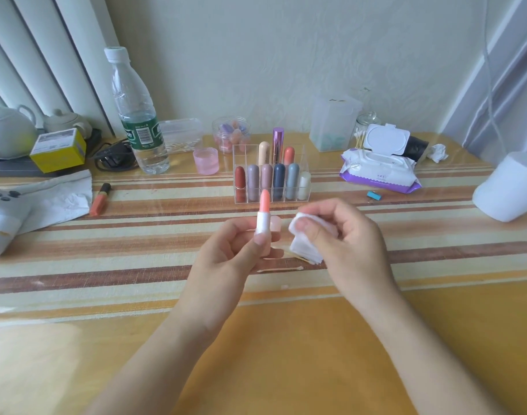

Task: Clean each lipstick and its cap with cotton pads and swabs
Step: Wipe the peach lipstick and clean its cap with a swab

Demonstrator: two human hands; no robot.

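Now pinching the lipstick [263, 215] low on its white barrel with the left grip [232, 253], upright, probably to keep the coral tip clear for wiping. Clutching a folded cotton pad [311, 232] in the right grip [352, 244], just beside the tip, not touching. Seemingly about to wipe. Below, swabs [281, 268] lying on the striped mat [76, 265]. Further back on the yellow worktop [286, 354]: a clear organiser [240, 152] of capped lipsticks, an open wipes pack [379, 175], a water bottle [136, 115], against a pale wall.
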